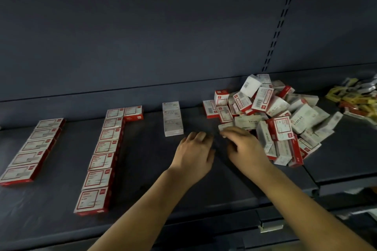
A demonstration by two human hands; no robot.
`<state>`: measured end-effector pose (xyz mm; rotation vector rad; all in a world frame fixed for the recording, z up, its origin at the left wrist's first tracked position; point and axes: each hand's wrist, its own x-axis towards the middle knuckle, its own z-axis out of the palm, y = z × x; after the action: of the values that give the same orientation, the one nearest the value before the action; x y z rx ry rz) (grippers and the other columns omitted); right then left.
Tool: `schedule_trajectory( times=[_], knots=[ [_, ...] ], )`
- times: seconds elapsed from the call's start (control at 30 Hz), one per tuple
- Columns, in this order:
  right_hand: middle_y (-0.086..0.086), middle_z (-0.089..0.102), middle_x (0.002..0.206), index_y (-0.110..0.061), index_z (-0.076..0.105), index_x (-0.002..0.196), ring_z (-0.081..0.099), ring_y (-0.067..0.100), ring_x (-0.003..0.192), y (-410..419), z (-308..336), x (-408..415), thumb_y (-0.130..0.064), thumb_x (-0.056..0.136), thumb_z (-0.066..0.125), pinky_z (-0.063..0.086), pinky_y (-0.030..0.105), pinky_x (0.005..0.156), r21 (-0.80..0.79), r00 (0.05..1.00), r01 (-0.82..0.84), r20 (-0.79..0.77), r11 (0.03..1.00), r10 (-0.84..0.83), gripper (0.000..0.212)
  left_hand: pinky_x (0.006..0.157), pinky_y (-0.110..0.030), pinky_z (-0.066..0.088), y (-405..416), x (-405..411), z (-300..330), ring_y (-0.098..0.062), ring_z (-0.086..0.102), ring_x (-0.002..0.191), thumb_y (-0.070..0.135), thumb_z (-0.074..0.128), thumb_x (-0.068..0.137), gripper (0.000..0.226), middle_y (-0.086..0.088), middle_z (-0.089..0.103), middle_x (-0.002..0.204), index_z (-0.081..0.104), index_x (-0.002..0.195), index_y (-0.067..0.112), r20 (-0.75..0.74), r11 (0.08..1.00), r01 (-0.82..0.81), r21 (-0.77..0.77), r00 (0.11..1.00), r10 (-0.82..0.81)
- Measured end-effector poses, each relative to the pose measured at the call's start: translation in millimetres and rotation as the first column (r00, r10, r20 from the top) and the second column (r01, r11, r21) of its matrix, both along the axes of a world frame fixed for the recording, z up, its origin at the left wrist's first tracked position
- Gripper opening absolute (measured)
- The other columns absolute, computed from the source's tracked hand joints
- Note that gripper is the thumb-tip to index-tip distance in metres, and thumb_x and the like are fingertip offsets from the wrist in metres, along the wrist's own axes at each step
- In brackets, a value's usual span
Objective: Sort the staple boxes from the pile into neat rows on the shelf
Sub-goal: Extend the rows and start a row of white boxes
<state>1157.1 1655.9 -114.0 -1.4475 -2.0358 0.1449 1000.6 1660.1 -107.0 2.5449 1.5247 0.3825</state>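
Boxes lie heaped in a pile (pixel 273 120) at the right of the shelf (pixel 142 199), rows (pixel 100 155) to the left. Right hand (pixel 242 146) reaches the heap's near edge, fingertips touching a pale box (pixel 225 126); whether it grips, I cannot tell. Left hand (pixel 193 153) hovers beside it, fingers relaxed, holding nothing.
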Motion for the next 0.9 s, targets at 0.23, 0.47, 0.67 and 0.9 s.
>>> schedule_trajectory(
  times=[0.23, 0.47, 0.67, 0.9],
  knots=[
    [0.007, 0.056, 0.124, -0.011, 0.058, 0.122, 0.051, 0.025, 0.115, 33, 31, 23, -0.004, 0.081, 0.059, 0.041, 0.036, 0.098, -0.121, 0.955, 0.142, 0.277, 0.982, -0.104, 0.041, 0.099, -0.033, 0.034, 16, 35, 8, -0.024, 0.043, 0.121, 0.027, 0.04, 0.097, 0.042, -0.006, 0.049, 0.133, 0.044, 0.135, 0.012, -0.047, 0.998, 0.061, 0.022, 0.997, -0.06],
    [0.006, 0.048, 0.131, -0.014, 0.049, 0.13, 0.037, 0.024, 0.125, 55, 27, 20, -0.014, 0.083, 0.058, 0.037, 0.038, 0.101, -0.215, 0.848, 0.234, 0.522, 0.948, -0.091, 0.047, 0.096, -0.032, 0.037, 23, 27, 5, -0.021, 0.043, 0.118, 0.026, 0.041, 0.096, 0.037, -0.004, 0.051, 0.127, 0.048, 0.13, 0.013, -0.062, 1.0, 0.008, -0.021, 0.998, -0.009],
    [0.004, 0.052, 0.126, -0.016, 0.051, 0.128, 0.034, 0.023, 0.123, 57, 26, 20, -0.017, 0.085, 0.055, 0.032, 0.04, 0.1, -0.241, 0.787, 0.23, 0.615, 0.943, -0.035, 0.043, 0.102, -0.032, 0.035, 22, 18, -1, -0.02, 0.04, 0.123, 0.028, 0.041, 0.097, 0.039, -0.003, 0.047, 0.133, 0.046, 0.133, 0.015, -0.064, 0.995, -0.003, -0.097, 0.998, -0.004],
    [0.002, 0.05, 0.128, -0.021, 0.051, 0.128, 0.04, 0.022, 0.121, 58, 28, 22, -0.017, 0.084, 0.057, 0.028, 0.037, 0.104, -0.279, 0.821, 0.171, 0.571, 0.945, 0.02, 0.044, 0.107, -0.031, 0.03, 16, 13, -2, -0.019, 0.037, 0.128, 0.027, 0.044, 0.096, 0.042, -0.003, 0.045, 0.138, 0.044, 0.136, 0.015, -0.049, 0.988, 0.045, -0.15, 0.997, -0.053]
  ],
)
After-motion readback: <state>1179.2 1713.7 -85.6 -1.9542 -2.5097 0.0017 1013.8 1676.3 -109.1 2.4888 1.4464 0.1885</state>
